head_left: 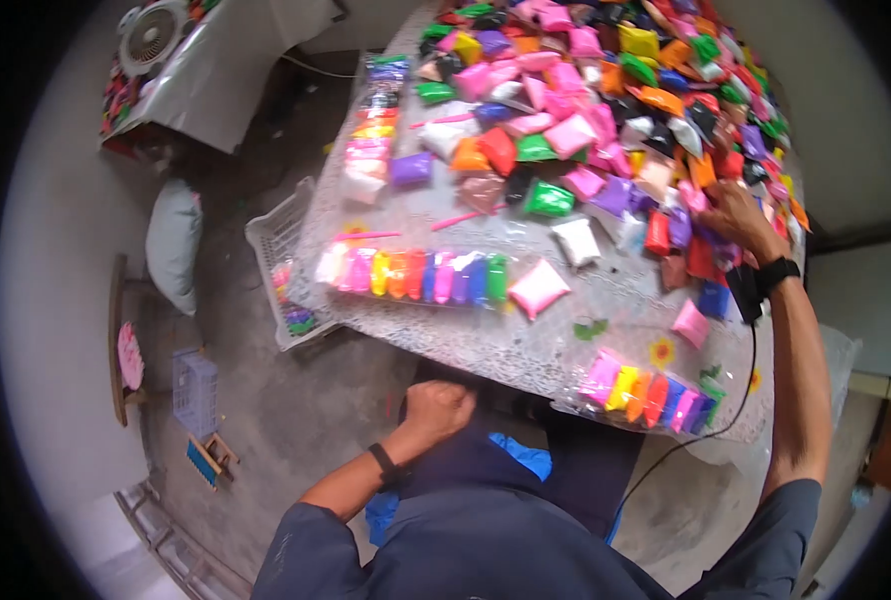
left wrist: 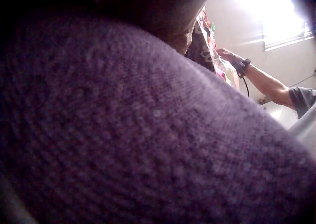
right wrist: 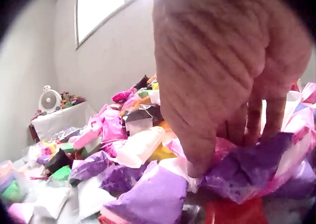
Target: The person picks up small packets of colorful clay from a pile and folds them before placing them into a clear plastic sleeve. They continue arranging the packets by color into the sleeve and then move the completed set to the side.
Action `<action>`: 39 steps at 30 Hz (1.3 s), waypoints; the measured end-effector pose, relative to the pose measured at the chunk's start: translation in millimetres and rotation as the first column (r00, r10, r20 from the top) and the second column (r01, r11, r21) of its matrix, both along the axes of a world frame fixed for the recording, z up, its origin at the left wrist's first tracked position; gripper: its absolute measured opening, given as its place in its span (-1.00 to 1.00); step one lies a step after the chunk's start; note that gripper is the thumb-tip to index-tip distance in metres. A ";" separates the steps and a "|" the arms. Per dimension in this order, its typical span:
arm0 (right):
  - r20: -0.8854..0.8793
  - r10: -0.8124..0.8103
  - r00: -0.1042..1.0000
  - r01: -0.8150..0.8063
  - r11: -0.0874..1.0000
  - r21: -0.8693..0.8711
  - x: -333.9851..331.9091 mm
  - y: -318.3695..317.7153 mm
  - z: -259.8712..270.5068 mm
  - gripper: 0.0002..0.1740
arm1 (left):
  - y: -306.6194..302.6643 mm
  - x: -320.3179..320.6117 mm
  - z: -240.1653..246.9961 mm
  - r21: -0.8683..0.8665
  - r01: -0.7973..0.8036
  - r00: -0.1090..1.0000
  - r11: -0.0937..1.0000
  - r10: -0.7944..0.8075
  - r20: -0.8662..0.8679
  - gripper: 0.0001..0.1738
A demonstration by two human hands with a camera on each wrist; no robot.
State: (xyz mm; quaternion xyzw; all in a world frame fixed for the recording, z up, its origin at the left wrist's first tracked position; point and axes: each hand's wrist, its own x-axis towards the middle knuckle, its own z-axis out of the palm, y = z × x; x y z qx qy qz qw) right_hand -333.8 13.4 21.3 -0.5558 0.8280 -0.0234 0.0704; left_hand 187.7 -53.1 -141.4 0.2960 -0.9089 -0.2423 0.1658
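Observation:
My right hand (head_left: pixel 741 215) reaches down into a heap of small coloured packets (head_left: pixel 566 130) at the table's right side. Close by in the right wrist view, its thumb (right wrist: pixel 197 167) points down beside a shiny purple packet (right wrist: pixel 247 172). The other fingers go down behind that packet, their tips hidden, so whether they grip one I cannot tell. A lilac packet (right wrist: pixel 153 192) lies just left of the thumb. My left hand (head_left: pixel 441 410) rests near my lap, loosely curled and holding nothing. Dark purplish cloth (left wrist: pixel 148 120) fills most of the left wrist view.
Clear sleeves with rows of coloured packets lie along the near edge, one left (head_left: pixel 416 275) and one right (head_left: pixel 651 390). Another sleeve (head_left: pixel 371 130) lies at the table's left. A black cable (head_left: pixel 736 400) hangs from my right wrist. A white crate (head_left: pixel 286 260) stands below the table.

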 end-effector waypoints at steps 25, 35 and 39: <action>0.085 -0.003 0.996 0.013 0.993 -0.117 12.2 29.5 -25.3 -0.62 | -2.1 10.0 3.7 0.038 0.046 0.997 0.998 -0.048 0.057 -0.71; 0.083 0.062 0.995 -0.052 0.991 -0.123 28.1 38.9 -20.6 -0.50 | -0.8 6.9 -1.0 0.058 0.026 0.999 0.998 -0.025 -0.023 -0.60; 0.109 -0.025 0.994 0.031 0.998 -0.055 51.1 32.2 5.3 -0.51 | -2.6 10.6 -0.1 0.068 0.015 0.998 0.998 -0.010 -0.069 -0.59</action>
